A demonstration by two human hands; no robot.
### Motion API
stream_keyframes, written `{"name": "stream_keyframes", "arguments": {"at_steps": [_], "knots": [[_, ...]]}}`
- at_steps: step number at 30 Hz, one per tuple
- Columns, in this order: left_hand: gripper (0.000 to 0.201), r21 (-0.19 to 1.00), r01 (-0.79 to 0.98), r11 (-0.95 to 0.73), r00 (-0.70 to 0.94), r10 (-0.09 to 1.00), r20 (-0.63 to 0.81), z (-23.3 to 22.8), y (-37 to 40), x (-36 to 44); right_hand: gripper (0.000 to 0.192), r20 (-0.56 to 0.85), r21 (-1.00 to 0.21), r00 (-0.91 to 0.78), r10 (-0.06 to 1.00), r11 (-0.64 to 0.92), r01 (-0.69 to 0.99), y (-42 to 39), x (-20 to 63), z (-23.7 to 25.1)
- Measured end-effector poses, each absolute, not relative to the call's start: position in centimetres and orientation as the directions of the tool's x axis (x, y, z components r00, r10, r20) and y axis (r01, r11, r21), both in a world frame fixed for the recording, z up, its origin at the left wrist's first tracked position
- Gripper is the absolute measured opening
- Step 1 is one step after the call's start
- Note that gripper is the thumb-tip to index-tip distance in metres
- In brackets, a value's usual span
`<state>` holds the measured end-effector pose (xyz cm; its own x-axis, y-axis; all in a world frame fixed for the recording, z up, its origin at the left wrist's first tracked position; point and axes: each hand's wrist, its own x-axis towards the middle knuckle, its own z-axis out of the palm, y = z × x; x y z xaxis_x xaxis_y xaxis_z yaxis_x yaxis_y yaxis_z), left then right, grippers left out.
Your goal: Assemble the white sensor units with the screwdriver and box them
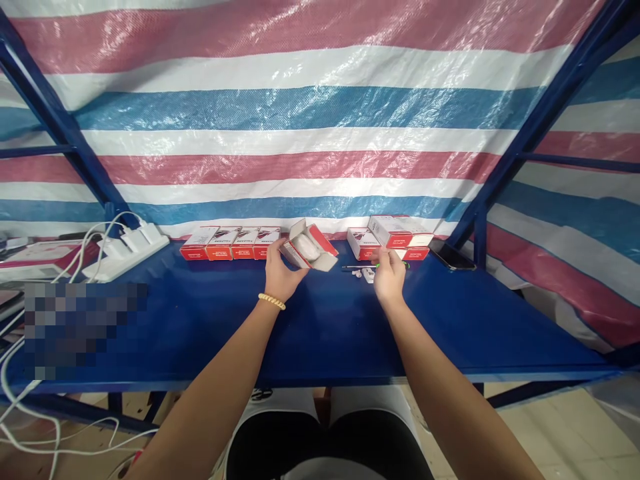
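Observation:
My left hand (281, 272) grips a small red-and-white cardboard box (303, 252), tilted with its flaps open toward the right. A white wrapped item (309, 247) shows inside it. To the right, my right hand (389, 275) is closed, thumb and fingers drawn together; what they hold, if anything, is hidden. Partly behind that hand lies a thin screwdriver (358, 267) with a bit of green on its handle; I cannot tell whether the fingers touch it. Small white parts (369, 275) lie on the blue table (330, 327) just left of my right hand.
A row of closed red-and-white boxes (244, 244) stands left of my left hand. More boxes (395, 233) are stacked behind my right hand, with a black phone (453, 255) beside them. At left are a white power strip (125, 253) and loose cables. Striped sheeting (300, 140) hangs behind.

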<state>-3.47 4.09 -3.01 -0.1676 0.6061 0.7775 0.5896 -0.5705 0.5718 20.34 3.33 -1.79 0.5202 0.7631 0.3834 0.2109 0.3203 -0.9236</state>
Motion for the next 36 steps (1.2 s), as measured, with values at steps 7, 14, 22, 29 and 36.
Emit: {"name": "stream_keyframes", "arguments": {"at_steps": [7,14,22,29,36], "knots": [[0.076,0.732,0.580,-0.358,-0.228,0.791,0.568,-2.7,3.7,-3.3,0.046,0.392,-0.919,0.550,0.737,0.346,0.190,3.4,20.3,-1.6],[0.072,0.785,0.601,-0.152,-0.295,0.870,0.395,-1.6,3.2,-3.5,0.030,0.307,-0.945,0.570,0.762,0.176,0.274,3.5,21.0,-1.4],[0.077,0.749,0.604,-0.274,-0.265,0.817,0.512,-2.0,3.6,-3.7,0.023,0.277,-0.615,0.253,0.927,-0.031,0.788,3.0,20.6,-1.5],[0.080,0.609,0.612,-0.504,-0.111,0.708,0.697,-2.5,3.5,-3.5,0.027,0.313,-0.418,0.192,0.930,-0.047,0.907,3.0,20.1,-2.4],[0.079,0.675,0.635,-0.376,-0.170,0.784,0.597,-2.2,3.4,-3.4,0.026,0.322,-0.538,0.303,0.897,-0.090,0.838,3.9,21.4,-3.3]]}}
